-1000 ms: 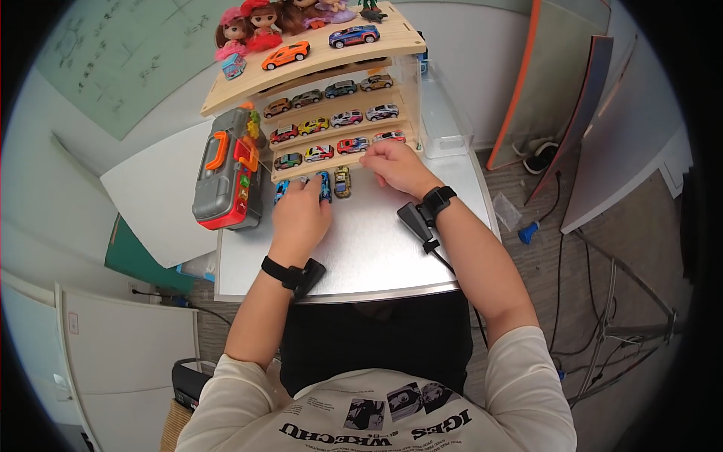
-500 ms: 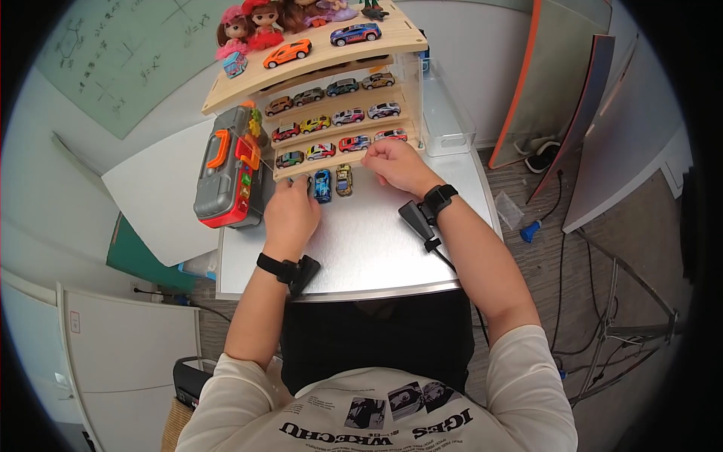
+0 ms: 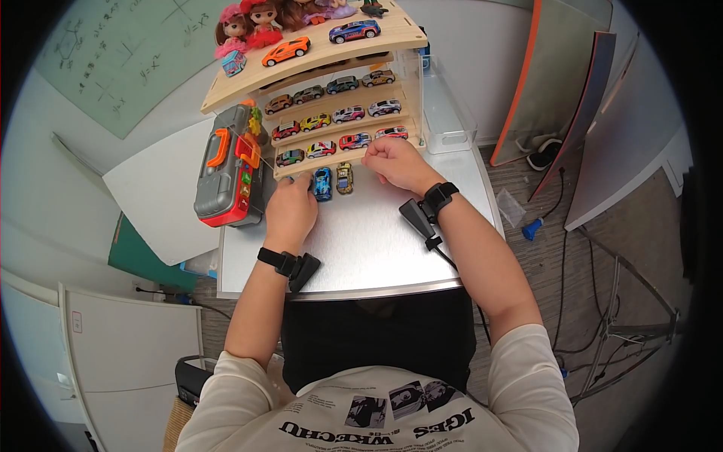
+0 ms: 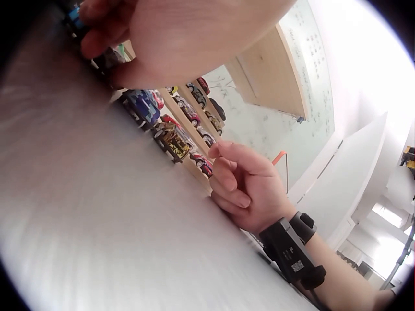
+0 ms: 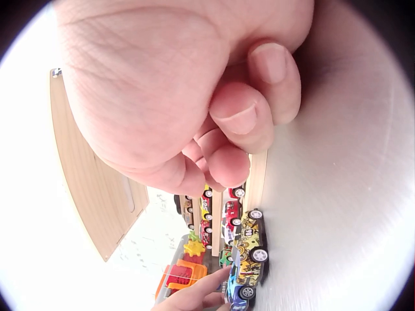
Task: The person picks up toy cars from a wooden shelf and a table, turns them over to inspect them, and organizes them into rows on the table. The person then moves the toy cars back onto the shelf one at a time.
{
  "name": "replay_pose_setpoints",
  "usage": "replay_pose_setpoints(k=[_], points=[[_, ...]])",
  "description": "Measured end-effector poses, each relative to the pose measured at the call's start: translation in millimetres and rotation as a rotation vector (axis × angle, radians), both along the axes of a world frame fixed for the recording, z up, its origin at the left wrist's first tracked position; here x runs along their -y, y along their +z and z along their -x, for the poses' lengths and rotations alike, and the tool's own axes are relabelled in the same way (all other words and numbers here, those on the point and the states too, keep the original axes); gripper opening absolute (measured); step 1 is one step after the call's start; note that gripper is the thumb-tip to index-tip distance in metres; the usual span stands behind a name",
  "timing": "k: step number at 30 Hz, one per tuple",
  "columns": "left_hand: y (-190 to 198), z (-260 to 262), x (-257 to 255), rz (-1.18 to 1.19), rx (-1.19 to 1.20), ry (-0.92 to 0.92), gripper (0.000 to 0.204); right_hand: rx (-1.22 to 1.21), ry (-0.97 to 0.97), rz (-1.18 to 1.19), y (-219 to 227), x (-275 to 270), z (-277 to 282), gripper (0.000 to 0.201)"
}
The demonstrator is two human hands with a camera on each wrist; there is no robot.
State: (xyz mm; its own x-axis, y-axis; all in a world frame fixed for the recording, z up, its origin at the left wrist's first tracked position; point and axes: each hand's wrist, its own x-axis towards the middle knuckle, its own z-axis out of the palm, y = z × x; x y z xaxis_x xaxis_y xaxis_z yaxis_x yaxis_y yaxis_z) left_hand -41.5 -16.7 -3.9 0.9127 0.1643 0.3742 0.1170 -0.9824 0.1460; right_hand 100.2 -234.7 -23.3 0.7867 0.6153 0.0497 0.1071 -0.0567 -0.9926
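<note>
My left hand [image 3: 292, 213] is low over the table at the rack's front left, its thumb and fingers pinching a small toy car [image 4: 106, 63], mostly hidden by them. To its right a blue toy car [image 3: 322, 184] and a yellow patterned car [image 3: 344, 178] stand side by side, noses toward the rack. Loosely curled and holding nothing, my right hand [image 3: 401, 166] rests by the front right corner of the wooden rack [image 3: 331, 163]. Rows of toy cars fill its three steps, including a red and blue one [image 3: 355, 141] on the lowest.
A grey toolbox [image 3: 226, 169] with orange handle stands left of the rack. On the rack's top are an orange car [image 3: 286, 52], a blue car [image 3: 355, 31] and several dolls [image 3: 260, 25]. A clear bin [image 3: 449, 113] sits at the right. The silver table's front edge [image 3: 361, 293] is near my body.
My left hand has shifted a little left from over the blue car beside the yellow one, uncovering that blue car. My right hand has stayed in place.
</note>
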Motion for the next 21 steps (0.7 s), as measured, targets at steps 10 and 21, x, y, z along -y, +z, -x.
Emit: replay_pose_setpoints(k=[10, 21], points=[[-2.2, 3.7, 2.5, 0.025, 0.001, -0.015, 0.039, 0.021, 0.024, -0.007, -4.4, -1.8, -1.4, 0.018], [-5.9, 5.3, 4.5, 0.043, 0.013, -0.015, 0.038, 0.063, 0.019, 0.019, -6.1, -3.0, -0.7, 0.014]])
